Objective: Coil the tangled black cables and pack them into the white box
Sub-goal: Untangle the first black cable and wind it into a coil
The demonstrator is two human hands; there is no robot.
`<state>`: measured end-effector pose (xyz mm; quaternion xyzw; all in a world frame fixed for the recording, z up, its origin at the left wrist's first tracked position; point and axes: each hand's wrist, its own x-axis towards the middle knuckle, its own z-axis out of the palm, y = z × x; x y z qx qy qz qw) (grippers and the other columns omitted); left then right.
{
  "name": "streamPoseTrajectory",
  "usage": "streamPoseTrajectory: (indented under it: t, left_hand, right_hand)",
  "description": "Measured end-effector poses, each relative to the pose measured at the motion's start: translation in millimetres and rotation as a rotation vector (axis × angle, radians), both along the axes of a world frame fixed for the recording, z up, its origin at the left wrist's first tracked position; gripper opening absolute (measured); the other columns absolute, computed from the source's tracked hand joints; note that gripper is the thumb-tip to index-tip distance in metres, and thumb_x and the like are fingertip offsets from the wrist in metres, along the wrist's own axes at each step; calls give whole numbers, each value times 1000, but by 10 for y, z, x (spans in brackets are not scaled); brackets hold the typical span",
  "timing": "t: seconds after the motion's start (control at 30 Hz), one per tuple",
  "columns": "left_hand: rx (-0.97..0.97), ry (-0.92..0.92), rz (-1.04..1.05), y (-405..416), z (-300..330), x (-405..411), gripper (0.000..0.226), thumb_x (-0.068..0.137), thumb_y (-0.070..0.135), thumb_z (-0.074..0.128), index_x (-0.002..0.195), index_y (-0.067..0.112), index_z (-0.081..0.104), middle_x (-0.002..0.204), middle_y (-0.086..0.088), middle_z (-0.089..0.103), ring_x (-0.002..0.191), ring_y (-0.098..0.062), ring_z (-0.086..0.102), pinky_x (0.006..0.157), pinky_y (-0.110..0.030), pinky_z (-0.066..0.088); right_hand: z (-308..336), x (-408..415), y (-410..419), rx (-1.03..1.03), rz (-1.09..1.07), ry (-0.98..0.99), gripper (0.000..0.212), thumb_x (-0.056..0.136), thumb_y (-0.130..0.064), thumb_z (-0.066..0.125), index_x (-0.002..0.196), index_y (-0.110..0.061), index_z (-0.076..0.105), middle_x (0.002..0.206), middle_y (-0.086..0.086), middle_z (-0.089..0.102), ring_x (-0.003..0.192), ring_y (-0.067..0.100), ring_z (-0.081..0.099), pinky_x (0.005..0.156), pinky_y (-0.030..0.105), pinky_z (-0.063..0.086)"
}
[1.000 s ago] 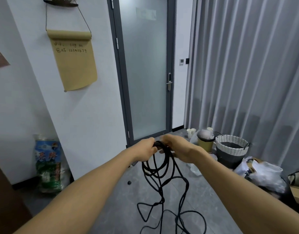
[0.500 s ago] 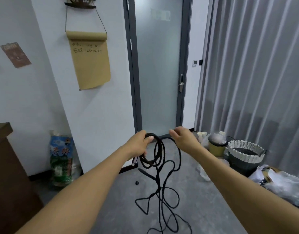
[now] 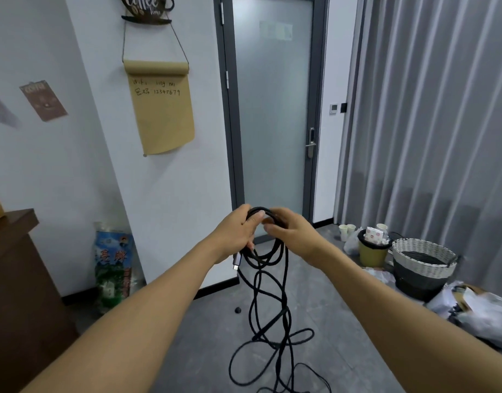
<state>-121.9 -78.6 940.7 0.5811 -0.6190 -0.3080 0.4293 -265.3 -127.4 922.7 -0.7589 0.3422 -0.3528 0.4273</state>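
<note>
**Both hands on a half-made coil, the rest of the cable trailing to the floor**

The left hand has its fingers curled round the top of the black cable, the thumb pressed over the gathered loops. The right hand meets it from the other side, fingers bent around the same bundle, so the two hands almost touch at chest height in front of the person. Below the left hand a silver connector hangs free, pointing down.

From the grip a few short loops droop, then several strands fall in a loose twist and spread into wide, untidy loops on the grey floor, running out of the bottom edge of the view. The cable is thin, matte and black.

Open floor lies ahead of the hands up to the frosted glass door in its dark frame. To the left the room is bounded by a white wall carrying a brown paper roll with handwriting, and by a dark wooden cabinet with a printed bag beside it. To the right, grey curtains hang to the floor; at their foot stand a white woven basket, a yellow bin, paper cups and crumpled plastic bags. A small dark object sits on the floor near the wall.
</note>
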Motion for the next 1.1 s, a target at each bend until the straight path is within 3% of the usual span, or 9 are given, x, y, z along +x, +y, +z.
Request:
streamPoseTrajectory:
  t: [0.1,0.23,0.33,0.43,0.57,0.7,0.8,0.93,1.1]
  left_hand:
    - [-58,100,25,9,11,-52,22,101,29,39,87,13,46,54,3,41,41,-6,42,60,-30,45]
    - [-97,316,56,14,19,-82,26,101,28,38,80,13,41,52,6,38,41,-4,39,56,-25,43]
    - [-65,544,49,26,34,-165,26,101,27,39,79,13,40,57,3,35,45,-7,39,50,-20,45]
    - [-23,799,5,25,65,-262,30,100,29,42,74,14,42,52,5,38,43,-7,41,49,-18,46]
    - [32,989,-66,38,111,-349,32,96,36,47,72,16,41,44,9,33,35,-3,32,39,-14,36]
    - [115,1031,-125,47,120,-362,43,94,47,45,66,15,46,38,8,28,30,-5,26,34,-15,27]
    - [131,1017,-52,35,131,-394,51,92,53,45,56,18,35,39,8,24,30,-4,20,32,-16,20]
    - [97,937,85,7,149,-370,50,94,45,49,56,20,28,39,9,22,29,-4,16,31,-15,14]
    - [-7,1014,353,-53,163,-238,42,93,33,58,61,19,33,40,9,23,30,-5,17,30,-16,15]
  right_hand:
    - [-20,-15,56,199,76,-252,18,96,-19,49,110,-9,55,91,8,62,86,18,61,83,31,49]
    - [-98,-57,131,369,63,-411,25,99,-27,42,86,-10,54,67,0,56,65,13,58,73,30,50]
    - [-13,26,145,292,-74,-461,31,100,-28,38,77,-11,50,60,0,47,59,15,48,63,28,43]
    - [35,89,139,132,-267,-380,32,101,-28,33,76,-15,46,62,0,41,58,14,42,56,24,40]
    - [8,65,106,-53,-399,-244,33,102,-31,30,79,-13,46,63,0,42,57,15,39,52,26,33]
    - [41,-3,73,-184,-407,-97,35,102,-31,28,90,-5,49,66,-1,43,58,14,39,50,24,31]
    - [31,-47,48,-142,-346,-78,33,102,-31,29,89,-7,48,67,0,47,60,15,44,51,24,35]
    - [-17,-219,21,5,-103,-29,31,100,-29,38,89,-5,53,70,7,55,58,17,53,47,21,46]
    - [-167,-486,-54,46,-54,39,21,97,-21,50,83,-8,59,61,2,48,47,7,41,42,11,34]
